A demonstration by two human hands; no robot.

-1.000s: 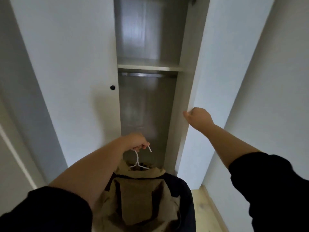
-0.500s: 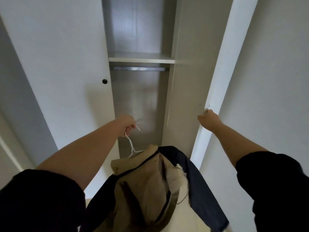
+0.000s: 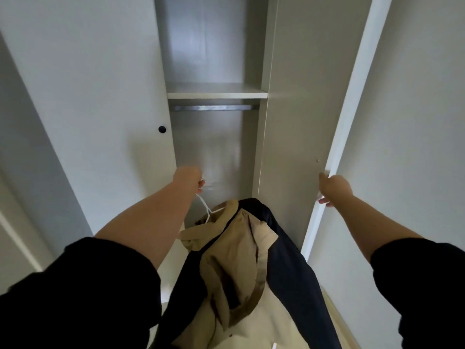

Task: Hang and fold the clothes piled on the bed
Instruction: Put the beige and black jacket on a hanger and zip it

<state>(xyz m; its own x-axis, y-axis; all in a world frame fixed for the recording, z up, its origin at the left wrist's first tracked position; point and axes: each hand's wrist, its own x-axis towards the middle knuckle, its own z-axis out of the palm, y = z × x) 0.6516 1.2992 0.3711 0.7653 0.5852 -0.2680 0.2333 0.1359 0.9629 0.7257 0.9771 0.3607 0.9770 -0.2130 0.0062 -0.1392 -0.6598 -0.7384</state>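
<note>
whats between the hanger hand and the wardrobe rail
Nothing. The head view shows bare space from the left hand gripping the hanger up to the rail, only the back panel behind.

Jacket (image 3: 236,273): one item, tan body with dark navy sleeves and trim. It is carried on a hanger with the collar uppermost, and the cloth is draped loosely downward in bunched folds. It is positioned in front of the open wardrobe compartment (image 3: 214,152), below the rail (image 3: 214,108). Hanger (image 3: 205,207): thin, white, tilted. Its shoulders are hidden inside the collar, and its hook is gripped by the left hand (image 3: 189,179).
</note>
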